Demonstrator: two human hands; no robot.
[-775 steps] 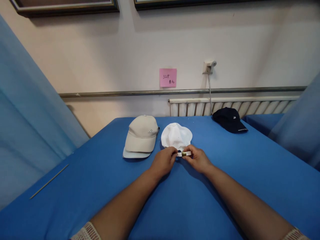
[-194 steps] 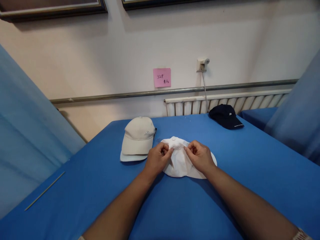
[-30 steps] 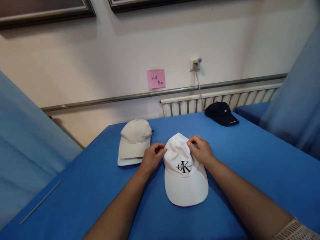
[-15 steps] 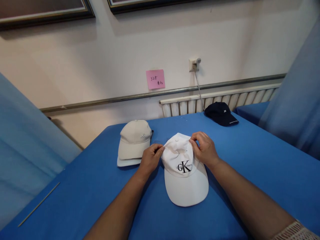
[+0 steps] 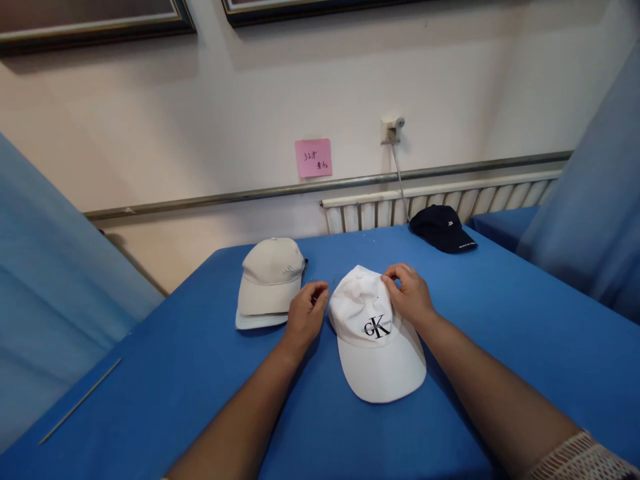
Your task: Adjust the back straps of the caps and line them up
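Observation:
A white baseball cap (image 5: 380, 363) with a black "CK" print lies on the blue-covered table, its brim toward me. My right hand (image 5: 409, 293) pinches the right side of its crown between thumb and fingers. Just left of the crown is my left hand (image 5: 307, 310), its fingers loosely bent with a small gap from the thumb, holding nothing. Close beyond that hand sits a beige cap (image 5: 270, 267), stacked on a pale cap (image 5: 255, 322) of which mostly the brim shows.
A dark navy cap (image 5: 440, 228) rests at the table's back right, before a radiator (image 5: 370, 215). A thin stick (image 5: 80, 401) lies along the left edge of the blue table (image 5: 190, 373). Blue curtains (image 5: 55, 287) hang at both sides. A cable (image 5: 399, 173) runs down from a wall socket.
My left hand has let go of the white cap's left side and now stands apart from it. The cap has turned slightly, its brim swinging to the right. My right hand keeps its hold.

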